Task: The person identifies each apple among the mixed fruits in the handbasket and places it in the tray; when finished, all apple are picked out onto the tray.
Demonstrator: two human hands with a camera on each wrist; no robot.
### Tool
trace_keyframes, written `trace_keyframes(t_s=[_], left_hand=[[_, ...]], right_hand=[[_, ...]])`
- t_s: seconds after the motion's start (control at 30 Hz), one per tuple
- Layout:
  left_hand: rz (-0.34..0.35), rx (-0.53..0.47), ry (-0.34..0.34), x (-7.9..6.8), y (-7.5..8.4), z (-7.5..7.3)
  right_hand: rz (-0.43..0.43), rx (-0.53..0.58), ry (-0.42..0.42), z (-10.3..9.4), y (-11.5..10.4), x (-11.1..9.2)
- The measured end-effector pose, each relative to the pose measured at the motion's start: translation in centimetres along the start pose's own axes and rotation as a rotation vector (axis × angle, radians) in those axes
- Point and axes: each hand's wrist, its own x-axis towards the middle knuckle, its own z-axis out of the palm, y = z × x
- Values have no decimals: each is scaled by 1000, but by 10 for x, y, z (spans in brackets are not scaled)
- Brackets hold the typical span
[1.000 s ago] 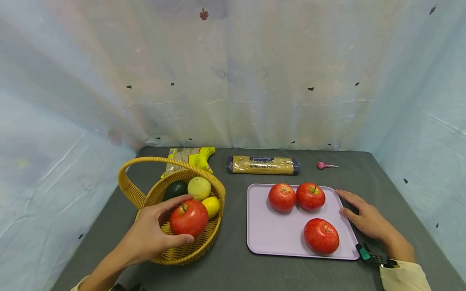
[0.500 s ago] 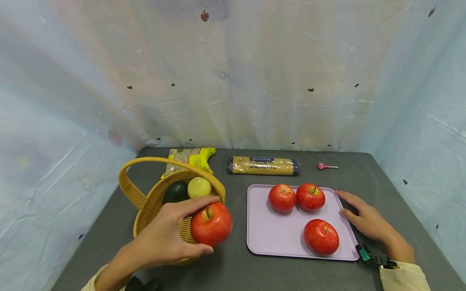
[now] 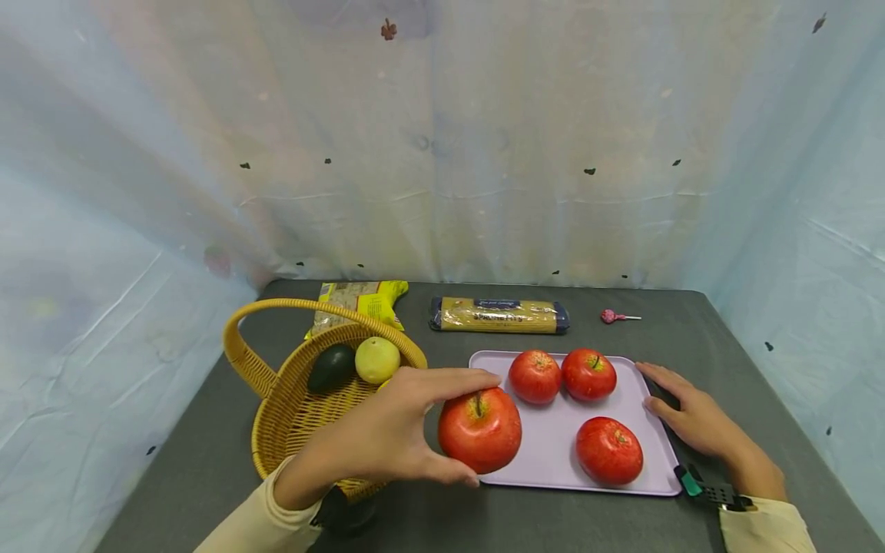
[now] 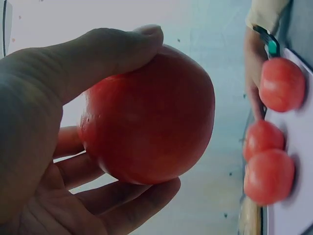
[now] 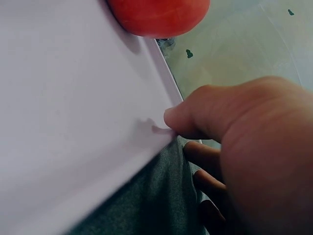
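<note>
My left hand [image 3: 390, 430] grips a red apple [image 3: 479, 430], thumb on one side and fingers on the other, above the left edge of the lilac tray [image 3: 512, 453]. In the left wrist view the apple [image 4: 151, 115] fills the middle, stem side out of sight. Three more red apples lie on the tray: one at the back left [image 3: 535, 377], a second beside it [image 3: 589, 375], a third near the front right [image 3: 609, 452]. My right hand [image 3: 698, 415] rests at the tray's right edge; its thumb [image 5: 195, 115] touches the rim, the fingers extended outside it.
A yellow wicker basket [image 3: 273, 430] at left holds a dark green avocado [image 3: 332, 367] and a pale green round fruit [image 3: 377, 359]; a yellow fruit is mostly hidden behind my left hand. Behind are a yellow bag [image 3: 376, 301], a spaghetti pack [image 3: 499, 315] and a lollipop [image 3: 610, 316].
My left hand has carried the apple rightward, out from over the basket to the tray's left edge. The right hand and the tray have stayed put.
</note>
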Motion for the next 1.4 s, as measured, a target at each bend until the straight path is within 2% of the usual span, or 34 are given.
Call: trace_keyframes(t_s=[0.3,0.43,0.7,1.0,1.2,1.4], left_hand=[[-3,-81,-39,31,-1,19],[4,-104,-26,38,-3,31],[-2,-34,-23,45,-11,58],[-79,1,-25,51,-17,84],[-142,37,-66,53,-25,101],[-160,101,-72,54,-37,119]], right_hand=[[-7,-8,1,2,1,2],[-6,-8,2,2,0,3],[8,-13,-6,0,-1,2],[0,-12,-6,-2,0,2],[-1,-7,-1,-2,1,2],[-1,-10,2,0,2,1]])
